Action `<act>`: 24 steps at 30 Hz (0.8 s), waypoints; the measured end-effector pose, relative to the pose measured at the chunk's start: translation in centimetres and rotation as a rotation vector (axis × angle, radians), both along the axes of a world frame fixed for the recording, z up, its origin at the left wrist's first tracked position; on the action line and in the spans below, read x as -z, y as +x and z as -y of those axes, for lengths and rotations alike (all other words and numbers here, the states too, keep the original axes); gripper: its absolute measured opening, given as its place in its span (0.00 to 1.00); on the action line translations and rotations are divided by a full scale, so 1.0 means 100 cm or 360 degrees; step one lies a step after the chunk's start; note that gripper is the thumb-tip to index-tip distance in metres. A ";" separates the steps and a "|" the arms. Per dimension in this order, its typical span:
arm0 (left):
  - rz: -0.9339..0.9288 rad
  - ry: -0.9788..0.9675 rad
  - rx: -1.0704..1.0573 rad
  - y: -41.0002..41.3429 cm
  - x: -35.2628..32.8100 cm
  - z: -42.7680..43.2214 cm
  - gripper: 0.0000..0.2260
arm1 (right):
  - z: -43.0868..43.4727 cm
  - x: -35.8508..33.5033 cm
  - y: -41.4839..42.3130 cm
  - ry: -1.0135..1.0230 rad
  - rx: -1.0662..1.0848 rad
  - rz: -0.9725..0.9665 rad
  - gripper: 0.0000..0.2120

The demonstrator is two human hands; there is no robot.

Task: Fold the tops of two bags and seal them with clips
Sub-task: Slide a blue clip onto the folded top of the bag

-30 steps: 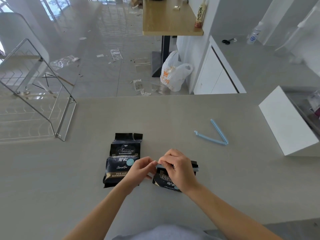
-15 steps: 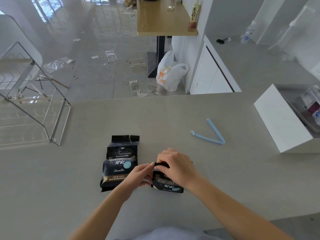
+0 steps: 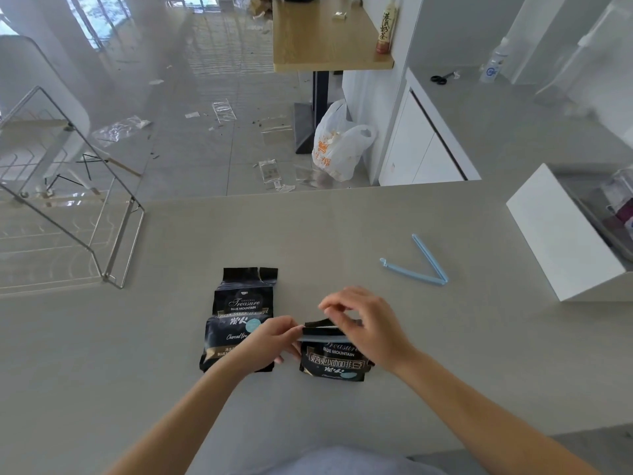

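Hands pinch one clip (image 3: 322,337) across the right bag's (image 3: 334,363) fold: left hand (image 3: 274,337) at its end, right hand (image 3: 363,323) on top; press evenly until it latches.

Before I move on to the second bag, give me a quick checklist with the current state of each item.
1. Clip on right bag: a blue clip lies across its folded top. Ok.
2. That clip snapped fully shut: its ends are covered by the left hand and right hand. Cannot tell.
3. Hands free: both are at the right bag. Not ok.
4. Left bag folded: top is flat and unfolded. Not ok.
5. Second clip ready: lying open on the counter, right of the bags. Ok.
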State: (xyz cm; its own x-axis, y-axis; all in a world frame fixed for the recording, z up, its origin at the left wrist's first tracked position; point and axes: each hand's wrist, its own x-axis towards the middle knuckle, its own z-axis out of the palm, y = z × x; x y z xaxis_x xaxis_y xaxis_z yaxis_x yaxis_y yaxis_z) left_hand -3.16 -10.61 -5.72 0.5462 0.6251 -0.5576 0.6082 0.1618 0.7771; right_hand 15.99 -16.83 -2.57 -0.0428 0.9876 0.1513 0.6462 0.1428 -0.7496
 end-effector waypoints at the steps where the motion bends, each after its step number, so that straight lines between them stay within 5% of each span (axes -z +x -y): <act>1: -0.0105 0.0151 0.0062 0.000 -0.003 -0.004 0.06 | 0.003 0.001 0.008 0.0025 0.0124 -0.0073 0.05; 3: -0.0308 0.0601 0.0102 0.007 -0.009 -0.009 0.06 | 0.013 0.008 0.024 -0.0010 0.0416 -0.0292 0.09; 6: -0.0101 0.0956 -0.0222 0.031 -0.025 -0.001 0.12 | 0.025 0.027 0.030 -0.0142 0.0691 -0.0439 0.13; 10: -0.0032 0.1459 0.0174 0.070 -0.031 0.018 0.12 | 0.038 0.049 0.022 -0.0301 0.0876 -0.0624 0.14; 13: -0.0138 0.1408 0.0267 0.086 -0.024 0.022 0.15 | 0.040 0.053 0.018 -0.0332 0.0944 -0.0752 0.15; 24: 0.0223 0.1497 0.0067 0.080 -0.018 0.034 0.02 | 0.042 0.052 -0.003 -0.0192 0.0816 -0.1068 0.15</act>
State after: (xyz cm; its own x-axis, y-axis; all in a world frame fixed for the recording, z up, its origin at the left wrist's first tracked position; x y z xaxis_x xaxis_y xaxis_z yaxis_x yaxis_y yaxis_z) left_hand 4.86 -14.03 -3.92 0.6020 0.7627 0.2366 0.4906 -0.5871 0.6439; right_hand 15.69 -21.05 -7.76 0.4753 0.8712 -0.1226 0.0224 -0.1513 -0.9882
